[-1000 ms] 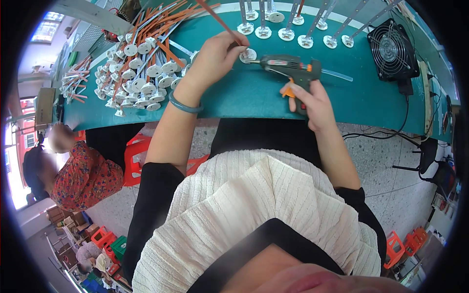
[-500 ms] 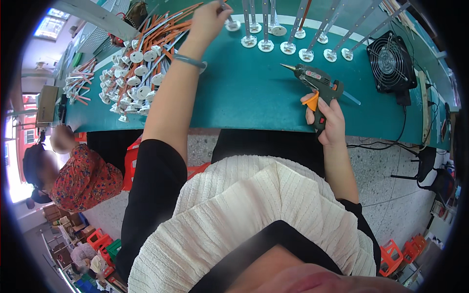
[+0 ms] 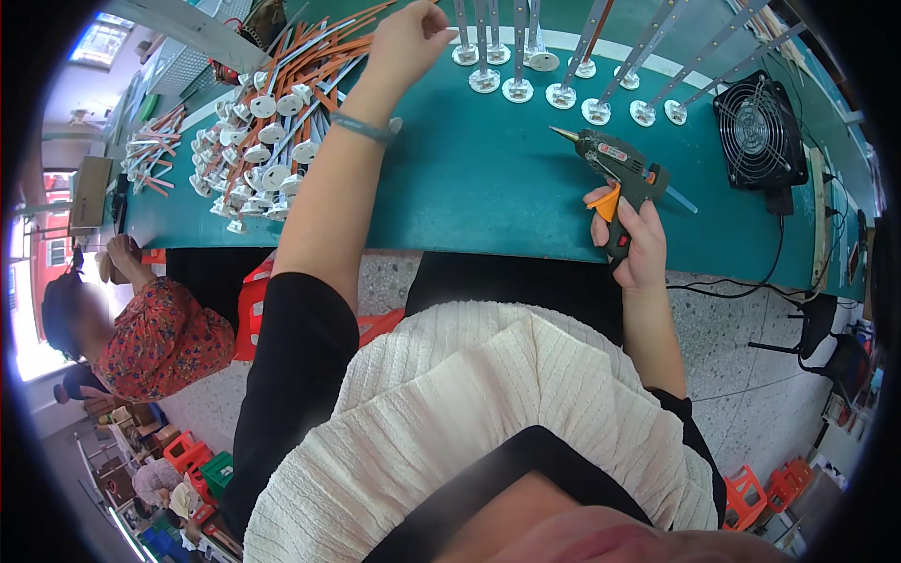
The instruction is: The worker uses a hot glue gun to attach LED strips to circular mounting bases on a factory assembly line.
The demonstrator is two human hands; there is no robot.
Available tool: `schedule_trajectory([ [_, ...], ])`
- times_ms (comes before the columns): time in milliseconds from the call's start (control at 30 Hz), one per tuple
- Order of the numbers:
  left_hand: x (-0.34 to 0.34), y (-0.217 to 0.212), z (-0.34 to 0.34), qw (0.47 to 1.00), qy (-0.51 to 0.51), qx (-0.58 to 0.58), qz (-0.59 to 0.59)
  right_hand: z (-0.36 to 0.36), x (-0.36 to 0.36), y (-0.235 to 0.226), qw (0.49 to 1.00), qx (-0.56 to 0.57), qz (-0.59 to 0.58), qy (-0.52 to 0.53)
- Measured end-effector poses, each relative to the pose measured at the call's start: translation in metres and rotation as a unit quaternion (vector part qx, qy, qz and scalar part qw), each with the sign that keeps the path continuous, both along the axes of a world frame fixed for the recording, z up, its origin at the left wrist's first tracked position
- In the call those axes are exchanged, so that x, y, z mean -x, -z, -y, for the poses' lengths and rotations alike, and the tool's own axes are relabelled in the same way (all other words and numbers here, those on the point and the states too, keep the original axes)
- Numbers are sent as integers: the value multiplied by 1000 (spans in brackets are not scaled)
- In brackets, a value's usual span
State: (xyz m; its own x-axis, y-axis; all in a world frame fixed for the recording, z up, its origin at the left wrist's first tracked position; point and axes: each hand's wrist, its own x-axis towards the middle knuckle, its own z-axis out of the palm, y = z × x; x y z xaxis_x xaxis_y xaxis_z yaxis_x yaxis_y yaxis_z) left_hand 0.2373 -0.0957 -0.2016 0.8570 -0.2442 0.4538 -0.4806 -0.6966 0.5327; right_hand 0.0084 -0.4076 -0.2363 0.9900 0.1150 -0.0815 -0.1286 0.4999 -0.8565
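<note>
My right hand (image 3: 636, 246) grips the handle of a dark green glue gun (image 3: 615, 165) with an orange trigger, its nozzle pointing left over the teal table (image 3: 488, 197). My left hand (image 3: 409, 36) reaches far across the table toward a row of white round bases with upright metal strips (image 3: 549, 80), fingers pinched together near the leftmost one; I cannot tell whether it holds anything. A pale band sits on that wrist.
A heap of white round bases with orange and white strips (image 3: 258, 141) covers the table's left. A black fan (image 3: 758, 131) stands at the right with cables trailing off the edge. Another person in a red patterned top (image 3: 160, 338) sits at lower left. Red stools stand on the floor.
My left hand has stretched from the table's middle to the far row of upright strips. My right hand has drawn the glue gun back toward the near edge and to the right.
</note>
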Motion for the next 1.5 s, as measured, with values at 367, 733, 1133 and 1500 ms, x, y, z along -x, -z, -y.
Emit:
schedule_trajectory([
  [367,22,4,15,982,45,-139,-122,-2,2,-2,1000,17,5,10],
  [733,29,5,1,990,-15,-128,-52,-3,3,0,1000,15,9,8],
  [1133,201,-96,-143,990,-81,94,-60,2,7,3,1000,-7,8,11],
  [1500,349,2,-149,940,43,-217,-259,-2,4,2,1000,-10,19,-15],
])
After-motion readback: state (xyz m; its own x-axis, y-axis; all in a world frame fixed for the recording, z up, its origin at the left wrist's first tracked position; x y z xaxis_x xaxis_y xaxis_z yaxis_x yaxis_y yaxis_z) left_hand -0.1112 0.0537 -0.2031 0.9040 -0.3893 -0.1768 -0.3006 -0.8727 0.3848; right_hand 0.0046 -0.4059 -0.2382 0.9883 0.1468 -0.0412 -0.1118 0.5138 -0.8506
